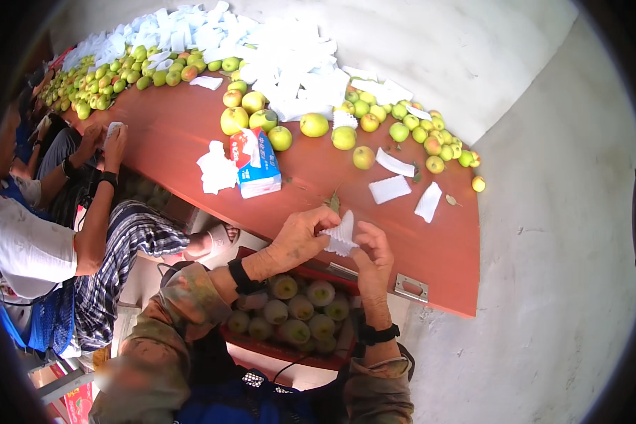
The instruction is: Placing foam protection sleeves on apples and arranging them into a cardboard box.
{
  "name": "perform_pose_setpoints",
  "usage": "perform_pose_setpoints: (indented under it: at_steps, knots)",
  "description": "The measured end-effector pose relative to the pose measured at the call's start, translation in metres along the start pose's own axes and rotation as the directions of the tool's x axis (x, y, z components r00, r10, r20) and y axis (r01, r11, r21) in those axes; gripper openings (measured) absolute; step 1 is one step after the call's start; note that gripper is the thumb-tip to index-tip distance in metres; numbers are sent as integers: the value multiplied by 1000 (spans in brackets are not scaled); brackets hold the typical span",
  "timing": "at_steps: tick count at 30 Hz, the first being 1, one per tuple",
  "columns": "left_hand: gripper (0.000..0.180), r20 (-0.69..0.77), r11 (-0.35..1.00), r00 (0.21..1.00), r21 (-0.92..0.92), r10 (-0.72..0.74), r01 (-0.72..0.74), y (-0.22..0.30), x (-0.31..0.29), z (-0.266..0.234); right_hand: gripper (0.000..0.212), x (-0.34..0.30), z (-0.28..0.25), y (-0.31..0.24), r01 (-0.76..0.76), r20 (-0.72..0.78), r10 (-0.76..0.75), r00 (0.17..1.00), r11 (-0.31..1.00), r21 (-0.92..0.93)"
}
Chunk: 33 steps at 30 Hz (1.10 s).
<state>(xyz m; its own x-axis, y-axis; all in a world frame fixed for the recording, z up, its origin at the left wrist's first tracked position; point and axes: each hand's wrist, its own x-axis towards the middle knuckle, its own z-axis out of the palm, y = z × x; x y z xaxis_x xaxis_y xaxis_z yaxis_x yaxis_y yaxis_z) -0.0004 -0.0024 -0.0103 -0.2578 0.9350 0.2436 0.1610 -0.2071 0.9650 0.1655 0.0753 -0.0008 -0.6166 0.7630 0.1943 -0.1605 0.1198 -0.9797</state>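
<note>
Between my two hands, just over the near edge of the red-brown table, is a white foam net sleeve (341,234). My left hand (300,237) pinches its upper left side with thumb and fingertips. On its other side, the thumb and bent fingers of my right hand (373,263) close on the lower right edge. No fruit shows inside the sleeve. Below my hands sits a box (343,360) of apples (300,307) wrapped in foam nets. Loose foam sleeves (389,189) lie flat on the table beyond my hands.
Green-yellow apples (314,125) spread across the red-brown table (431,272), with a heap of white foam sleeves (290,60) behind them. A blue and red tissue pack (256,164) stands by crumpled tissue (218,168). At left, another person (35,247) holds something white. A metal latch plate (411,288) marks the table edge.
</note>
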Motion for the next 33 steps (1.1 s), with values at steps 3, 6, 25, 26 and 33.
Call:
perform_pose_setpoints:
  at_steps: [3, 6, 25, 26, 33]
  knots:
    - [22, -177, 971, 974, 217, 141, -102, 1, -4, 4, 45, 0, 6, 1, 12, 36, -9, 999, 997, -74]
    - [21, -234, 915, 945, 383, 228, -126, 13, -13, 8, 41, 1, 24, 0, 214, 137, -178, 974, 923, -321]
    - [20, -107, 948, 994, -319, -14, -21, -13, -2, 11, 34, 23, 40, 17, 174, -87, -287, 954, 766, -619]
    - [20, -90, 943, 996, -333, -15, -16, -8, -2, 6, 34, 24, 39, 18, 159, -101, -284, 954, 759, -631]
    - [40, -35, 977, 996, 200, 79, -71, 13, -3, -26, 37, 24, 33, 5, 71, -60, -109, 992, 889, -452]
